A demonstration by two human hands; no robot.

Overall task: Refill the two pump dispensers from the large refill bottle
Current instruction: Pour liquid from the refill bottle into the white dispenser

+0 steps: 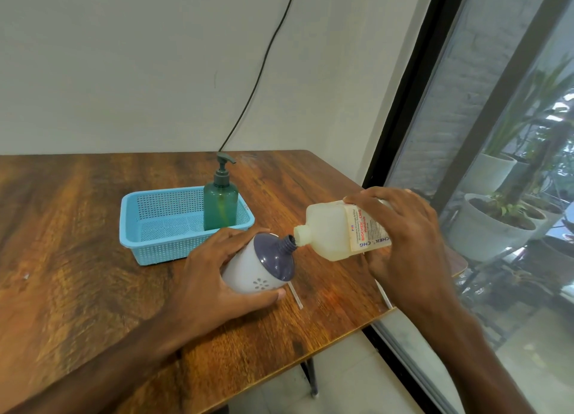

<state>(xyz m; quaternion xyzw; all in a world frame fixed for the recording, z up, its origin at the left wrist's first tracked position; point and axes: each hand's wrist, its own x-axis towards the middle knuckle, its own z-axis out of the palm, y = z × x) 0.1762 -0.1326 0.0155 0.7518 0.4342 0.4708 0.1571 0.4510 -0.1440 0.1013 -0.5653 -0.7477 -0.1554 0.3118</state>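
The left hand [214,267] grips the tilted white dispenser [261,266], while at its 3 o'clock the right hand [403,236] grips the tipped refill bottle [335,231], spout at the dispenser's neck.

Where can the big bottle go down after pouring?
The widest bare wood is on the table left of the blue basket. The basket's left half is free too; the green pump bottle stands in its right end. It is crowded at the right front, where the left hand with the white dispenser meets the right hand with the refill bottle.
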